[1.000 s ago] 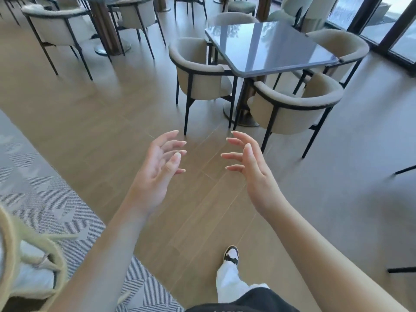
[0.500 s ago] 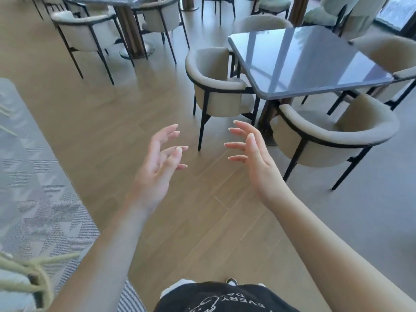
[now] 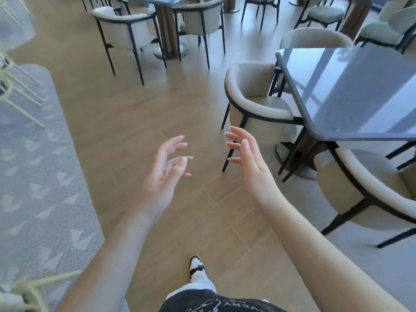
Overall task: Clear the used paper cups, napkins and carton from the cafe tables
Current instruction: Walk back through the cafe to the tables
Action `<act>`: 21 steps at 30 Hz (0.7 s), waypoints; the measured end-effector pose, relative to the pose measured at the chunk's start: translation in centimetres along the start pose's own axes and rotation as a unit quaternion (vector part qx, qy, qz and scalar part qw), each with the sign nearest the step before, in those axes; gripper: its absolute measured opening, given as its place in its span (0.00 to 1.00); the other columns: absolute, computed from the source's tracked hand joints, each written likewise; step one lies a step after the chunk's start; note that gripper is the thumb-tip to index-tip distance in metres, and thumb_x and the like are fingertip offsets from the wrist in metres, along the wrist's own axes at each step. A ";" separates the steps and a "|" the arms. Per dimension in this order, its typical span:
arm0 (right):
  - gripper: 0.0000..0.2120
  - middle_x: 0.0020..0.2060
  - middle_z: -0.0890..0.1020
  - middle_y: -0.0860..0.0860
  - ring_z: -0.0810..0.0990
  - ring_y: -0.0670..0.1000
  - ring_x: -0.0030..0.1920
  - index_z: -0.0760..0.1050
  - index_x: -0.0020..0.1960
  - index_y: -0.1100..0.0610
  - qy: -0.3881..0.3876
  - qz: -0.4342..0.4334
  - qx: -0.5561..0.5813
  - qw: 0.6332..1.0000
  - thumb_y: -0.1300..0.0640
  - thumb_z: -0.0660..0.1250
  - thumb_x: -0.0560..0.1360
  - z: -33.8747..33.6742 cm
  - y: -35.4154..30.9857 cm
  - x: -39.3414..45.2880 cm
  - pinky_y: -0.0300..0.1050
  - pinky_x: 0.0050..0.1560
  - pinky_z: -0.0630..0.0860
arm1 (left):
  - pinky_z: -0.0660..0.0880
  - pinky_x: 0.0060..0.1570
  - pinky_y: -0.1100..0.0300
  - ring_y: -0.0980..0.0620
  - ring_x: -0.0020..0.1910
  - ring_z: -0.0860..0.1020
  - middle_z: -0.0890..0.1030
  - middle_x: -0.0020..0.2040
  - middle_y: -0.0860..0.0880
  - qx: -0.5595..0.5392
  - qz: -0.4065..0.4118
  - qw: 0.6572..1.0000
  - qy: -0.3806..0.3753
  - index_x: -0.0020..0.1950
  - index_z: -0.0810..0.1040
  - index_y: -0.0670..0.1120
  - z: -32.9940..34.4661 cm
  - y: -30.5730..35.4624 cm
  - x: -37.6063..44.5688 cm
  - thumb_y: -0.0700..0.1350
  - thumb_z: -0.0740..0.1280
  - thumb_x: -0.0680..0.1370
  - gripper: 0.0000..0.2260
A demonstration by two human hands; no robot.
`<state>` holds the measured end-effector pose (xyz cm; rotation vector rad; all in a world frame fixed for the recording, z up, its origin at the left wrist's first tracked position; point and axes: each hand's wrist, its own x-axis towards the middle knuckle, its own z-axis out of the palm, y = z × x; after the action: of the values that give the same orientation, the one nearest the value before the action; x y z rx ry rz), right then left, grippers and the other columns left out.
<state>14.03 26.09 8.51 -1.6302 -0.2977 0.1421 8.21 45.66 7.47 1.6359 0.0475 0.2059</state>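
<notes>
My left hand (image 3: pixel 165 174) and my right hand (image 3: pixel 248 165) are raised in front of me over the wooden floor, palms facing each other, fingers spread and relaxed, holding nothing. A glossy dark cafe table (image 3: pixel 351 93) stands to the right, beyond my right hand; its visible top carries nothing. No cups, napkins or carton show in this view.
Cream tub chairs ring the dark table: one (image 3: pixel 256 102) just beyond my right hand, another (image 3: pixel 369 188) at the right. A second table base (image 3: pixel 167 32) with chairs (image 3: pixel 126 30) stands at the back. A grey patterned carpet (image 3: pixel 33 188) lies on the left.
I have walked forward and turned left; the dark table and its chairs have slid to the right and come closer. Both hands keep the same open pose.
</notes>
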 end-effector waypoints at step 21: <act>0.21 0.63 0.77 0.36 0.77 0.43 0.65 0.70 0.68 0.36 0.000 -0.035 0.035 0.999 0.33 0.51 0.79 -3.4 1.9 35.7 0.44 0.57 0.76 | 0.79 0.56 0.53 0.52 0.64 0.79 0.79 0.64 0.56 0.005 0.027 1.000 0.005 0.70 0.73 0.61 -0.1 -1.4 36.1 0.59 0.64 0.77 0.20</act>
<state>49.31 32.63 9.99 -1.5473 -0.3468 0.0985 43.84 51.48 9.84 1.6474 0.0124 0.2549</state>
